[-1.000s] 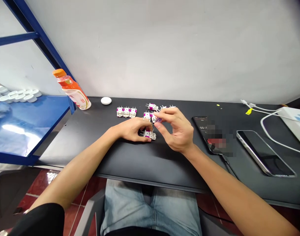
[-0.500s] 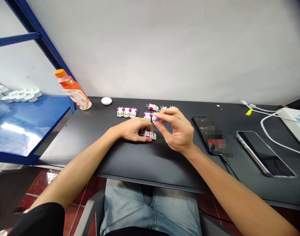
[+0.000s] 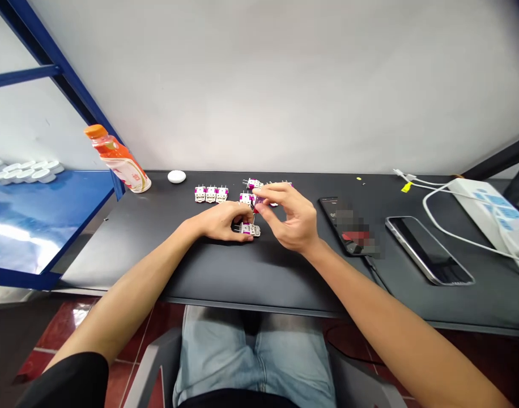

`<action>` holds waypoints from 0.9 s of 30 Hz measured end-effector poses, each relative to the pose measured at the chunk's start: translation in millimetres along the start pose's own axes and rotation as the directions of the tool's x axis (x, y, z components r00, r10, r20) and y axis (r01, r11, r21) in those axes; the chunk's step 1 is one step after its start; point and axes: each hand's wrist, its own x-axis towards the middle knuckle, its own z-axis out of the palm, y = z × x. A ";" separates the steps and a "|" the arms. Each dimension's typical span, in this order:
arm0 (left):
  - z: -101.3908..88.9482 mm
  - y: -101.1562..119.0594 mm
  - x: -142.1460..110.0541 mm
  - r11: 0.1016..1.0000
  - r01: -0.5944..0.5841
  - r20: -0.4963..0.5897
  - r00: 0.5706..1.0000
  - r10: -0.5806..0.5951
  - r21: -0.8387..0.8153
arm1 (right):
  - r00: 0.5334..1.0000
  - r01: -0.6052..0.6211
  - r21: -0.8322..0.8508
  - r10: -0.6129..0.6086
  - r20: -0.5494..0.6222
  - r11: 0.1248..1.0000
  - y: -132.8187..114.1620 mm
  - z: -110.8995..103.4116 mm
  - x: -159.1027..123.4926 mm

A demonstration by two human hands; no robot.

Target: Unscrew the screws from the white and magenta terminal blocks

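While my left hand (image 3: 222, 221) is pinching a pronged connector (image 3: 248, 229), my right hand (image 3: 294, 219) is pinching a purple-handled screwdriver (image 3: 259, 200) above it.

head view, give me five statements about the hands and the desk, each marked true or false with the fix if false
1. The left hand holds a white-and-purple component at the desk. True.
2. The right hand lies flat, holding nothing. False: the right hand pinches what looks like a small purple-handled screwdriver.
3. Three similar components sit side by side beyond the left hand. True.
4. The drink bottle has a blue cap. False: the drink bottle's cap is orange.
5. A white oval object lies between the drink bottle and the row of three. True.
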 end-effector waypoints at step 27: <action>2.5 -3.8 -0.5 0.998 -0.063 -0.049 0.997 0.062 -0.009 | 0.997 0.079 -0.009 -0.079 0.019 0.997 -7.1 1.7 0.8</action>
